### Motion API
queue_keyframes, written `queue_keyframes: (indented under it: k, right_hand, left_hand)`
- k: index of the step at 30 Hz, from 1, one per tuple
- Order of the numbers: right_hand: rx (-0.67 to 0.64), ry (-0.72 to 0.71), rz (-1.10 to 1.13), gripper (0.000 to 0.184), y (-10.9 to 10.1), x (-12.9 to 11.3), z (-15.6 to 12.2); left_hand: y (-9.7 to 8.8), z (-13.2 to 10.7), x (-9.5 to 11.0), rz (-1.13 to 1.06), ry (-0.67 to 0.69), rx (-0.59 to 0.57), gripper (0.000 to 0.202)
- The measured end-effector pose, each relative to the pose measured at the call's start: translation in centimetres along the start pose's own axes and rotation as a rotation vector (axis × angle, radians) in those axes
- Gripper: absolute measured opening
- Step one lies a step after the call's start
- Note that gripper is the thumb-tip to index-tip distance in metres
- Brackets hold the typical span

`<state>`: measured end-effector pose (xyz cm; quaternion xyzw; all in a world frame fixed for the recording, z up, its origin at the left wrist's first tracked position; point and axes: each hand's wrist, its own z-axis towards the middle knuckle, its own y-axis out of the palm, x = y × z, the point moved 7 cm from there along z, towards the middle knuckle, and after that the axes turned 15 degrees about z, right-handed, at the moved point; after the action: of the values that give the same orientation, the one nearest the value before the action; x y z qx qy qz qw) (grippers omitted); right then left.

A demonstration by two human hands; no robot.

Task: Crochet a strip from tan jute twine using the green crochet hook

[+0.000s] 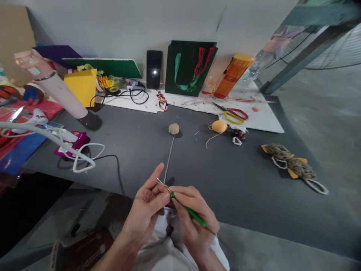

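My right hand [194, 222] grips a crochet hook with a green handle [188, 209], its thin metal tip pointing up and left. My left hand [145, 205] sits against the hook's tip and pinches a strand of pale grey yarn [168, 160]. That strand climbs across the dark table mat to a small beige yarn ball [174, 128]. Whatever the fingers hold at the hook's tip is mostly hidden. Below both hands lies my white garment [160, 252].
On the dark mat [135, 165] lie an orange yarn ball [219, 126], scissors with red and yellow handles [231, 114], and an olive braid with pearl strings [289, 163]. A white-corded tool [67, 137] lies left. A pale tube [60, 86], a green bag [188, 67] and an orange bottle [234, 75] stand behind.
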<state>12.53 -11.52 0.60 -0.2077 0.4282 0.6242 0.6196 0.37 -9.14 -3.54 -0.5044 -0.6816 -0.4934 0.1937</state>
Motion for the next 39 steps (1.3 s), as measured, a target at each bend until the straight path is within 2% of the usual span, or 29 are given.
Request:
queue_keyframes:
  k: [3,8,12,16,19,23,26,28,30,34,39]
  right_hand:
    - [0.142,0.132,0.055,0.013,-0.6,0.6,-0.4]
    - [0.236,0.31,0.074,0.006,-1.1,1.2,-1.4]
    - [0.312,0.539,0.281,0.01,-1.7,2.9,-1.9]
    - [0.294,0.704,0.504,0.022,-0.6,3.9,-1.7]
    - [0.292,0.652,0.546,0.021,0.3,3.5,-1.2]
    - [0.182,0.443,0.402,0.004,0.5,2.4,-0.6]
    - [-0.01,0.161,0.12,0.021,0.4,0.7,-0.1]
    - [-0.099,0.01,-0.016,0.03,0.7,0.0,0.0]
    - [-0.063,-0.004,-0.007,0.029,0.6,0.1,0.1]
    - [0.089,0.124,0.097,0.013,0.2,0.7,0.1]
    - [0.151,0.121,-0.102,0.012,-0.7,0.1,-0.4]
  left_hand:
    - [0.3,0.1,-0.1,-0.033,-0.051,-0.067,0.061]
    - [-0.1,0.3,0.5,-0.015,-0.027,-0.084,0.056]
    - [-0.1,0.3,0.9,0.019,-0.006,-0.126,0.051]
    - [0.2,0.0,0.7,0.025,0.011,-0.174,0.05]
    - [0.2,-0.2,0.5,0.067,0.07,-0.154,0.056]
    - [0.0,-0.3,0.5,0.076,0.16,-0.083,0.056]
    - [-0.6,-0.2,0.5,0.038,0.112,0.032,0.058]
    - [-0.7,0.0,0.3,0.006,0.038,0.052,0.06]
    - [-0.4,0.1,0.3,-0.019,-0.024,0.013,0.061]
    - [-0.1,0.1,0.5,-0.031,-0.052,-0.057,0.062]
    - [-0.4,0.3,0.5,-0.006,-0.049,-0.065,0.06]
